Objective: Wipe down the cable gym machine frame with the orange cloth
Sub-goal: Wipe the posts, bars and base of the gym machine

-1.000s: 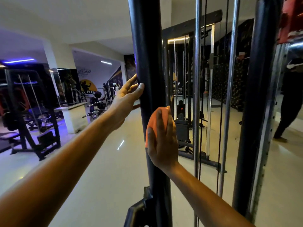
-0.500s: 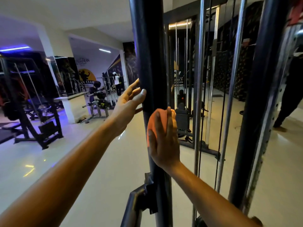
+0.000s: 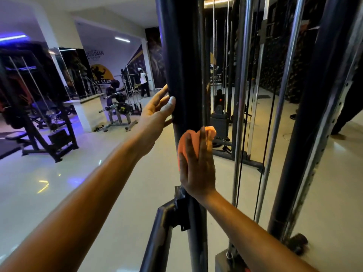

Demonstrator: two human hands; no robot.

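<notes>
Dim overall; a violet strip light (image 3: 12,37) glows at far left and white ceiling tubes (image 3: 122,39) sit beyond; the glossy floor (image 3: 45,185) throws back purple and yellow glints; the dark upright post (image 3: 181,55) reads nearly black; wide-angle bending bows the edges, and distant detail is soft.

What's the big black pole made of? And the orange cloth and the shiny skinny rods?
Black pole: probably painted metal, dark and smooth with a faint sheen.
Orange cloth: soft fabric, bunching under the right hand; exact kind unclear.
Shiny rods: likely polished or chromed steel, silvery and reflecting light.
</notes>
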